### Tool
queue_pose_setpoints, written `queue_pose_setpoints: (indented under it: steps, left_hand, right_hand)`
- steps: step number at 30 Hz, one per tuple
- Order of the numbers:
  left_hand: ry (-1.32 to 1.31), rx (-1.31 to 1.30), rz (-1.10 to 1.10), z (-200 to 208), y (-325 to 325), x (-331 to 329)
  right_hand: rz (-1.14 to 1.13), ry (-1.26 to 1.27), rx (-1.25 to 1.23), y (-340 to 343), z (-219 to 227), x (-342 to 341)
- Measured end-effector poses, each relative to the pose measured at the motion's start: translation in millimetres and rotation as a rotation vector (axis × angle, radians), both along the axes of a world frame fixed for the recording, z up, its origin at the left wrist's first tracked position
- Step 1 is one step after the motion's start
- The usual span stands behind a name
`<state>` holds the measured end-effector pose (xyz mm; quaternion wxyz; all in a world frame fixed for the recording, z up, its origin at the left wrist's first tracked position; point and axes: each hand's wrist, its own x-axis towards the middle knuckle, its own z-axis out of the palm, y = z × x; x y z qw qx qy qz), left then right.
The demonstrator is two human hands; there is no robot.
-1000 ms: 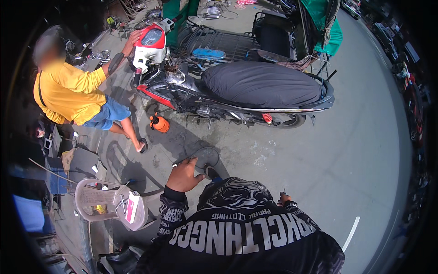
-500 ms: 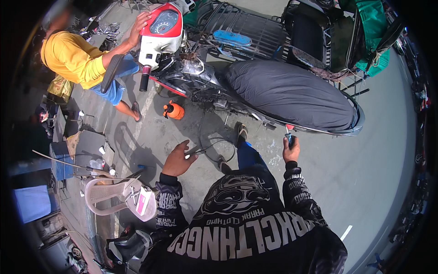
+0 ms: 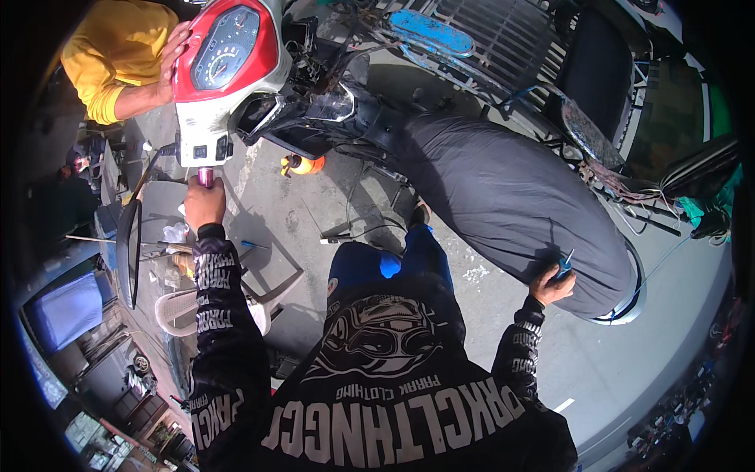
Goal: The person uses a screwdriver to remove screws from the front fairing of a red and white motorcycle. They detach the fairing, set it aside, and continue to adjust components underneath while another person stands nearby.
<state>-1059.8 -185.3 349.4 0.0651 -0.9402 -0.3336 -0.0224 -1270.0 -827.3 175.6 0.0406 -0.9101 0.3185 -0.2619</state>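
At the left end of the motorcycle's handlebar, my left hand [image 3: 204,206] is wrapped round the handlebar grip [image 3: 206,176]. My right hand [image 3: 553,286] holds a screwdriver [image 3: 564,268] with a blue handle, its bare shaft sticking up past the fingers. That hand is at the near edge of the grey seat cover [image 3: 503,200]; I cannot tell if it presses on it. The front cowl [image 3: 203,110] is red and white around a dial cluster [image 3: 226,49]. A long black mirror [image 3: 130,256] stands out beside my left arm.
A person in a yellow top [image 3: 118,47] stands at far left, one hand [image 3: 171,59] on the cowl. An orange sprayer bottle [image 3: 311,165] is on the ground behind the handlebar. A sidecar rack [image 3: 495,39] lies beyond the seat. A plastic chair [image 3: 174,313] stands by my left arm.
My left hand has gone from empty and open to gripping the handlebar. My right hand has moved right to the seat cover with the screwdriver. The motorcycle appears closer.
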Motion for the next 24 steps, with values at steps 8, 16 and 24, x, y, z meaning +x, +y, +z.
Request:
queue_pose_setpoints:
  steps: [8,16,24]
  left_hand:
    - [-0.054,0.061,0.089,0,-10,4]
    - [-0.041,0.092,0.111,-2,-10,7]
    - [-0.120,-0.018,-0.029,-2,-2,1]
  right_hand:
    - [-0.038,-0.015,0.010,1,-1,2]
    - [-0.136,0.067,0.045,-12,8,4]
    - [-0.272,-0.094,0.426,-34,32,-3]
